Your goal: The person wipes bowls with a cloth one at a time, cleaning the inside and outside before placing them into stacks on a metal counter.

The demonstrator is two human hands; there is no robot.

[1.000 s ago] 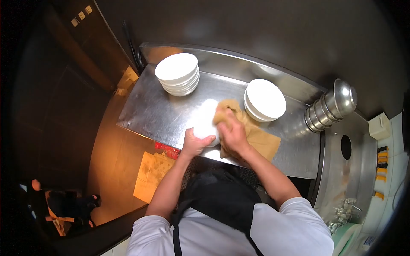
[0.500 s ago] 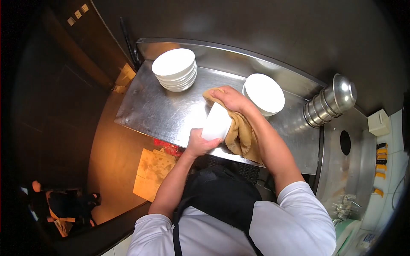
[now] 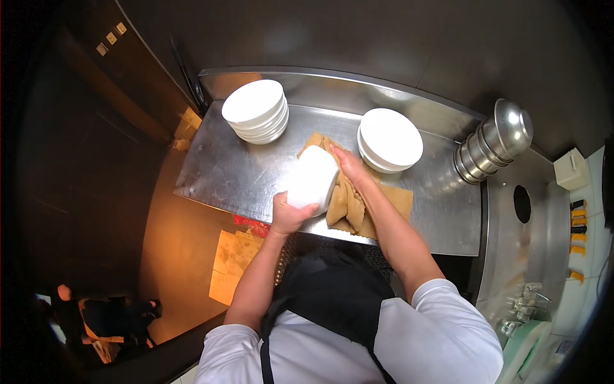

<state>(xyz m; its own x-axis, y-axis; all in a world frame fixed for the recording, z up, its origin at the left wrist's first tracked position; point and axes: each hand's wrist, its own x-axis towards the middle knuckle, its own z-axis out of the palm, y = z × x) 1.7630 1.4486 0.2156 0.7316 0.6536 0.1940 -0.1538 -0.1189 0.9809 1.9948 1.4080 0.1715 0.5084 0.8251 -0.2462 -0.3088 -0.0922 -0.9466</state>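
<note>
A white bowl is tilted on its side between my hands, above the front part of the steel table. My left hand is closed on its lower left edge, with the thumb across the outside. My right hand is closed on a tan cloth pressed against the bowl's right side; some of its fingers are hidden by cloth and bowl. The cloth's loose end lies spread on the table. To the left stands a tall stack of white bowls, and to the right a shorter stack.
Nested metal bowls lean at the right end of the steel table. Beyond is a steel counter with a round hole. Cardboard lies on the floor at left. Another person is at the lower left.
The bowl has turned so more of its rounded outside faces me. My right hand has slid down its right side with the cloth, whose loose end now spreads farther right. The view shifted slightly.
</note>
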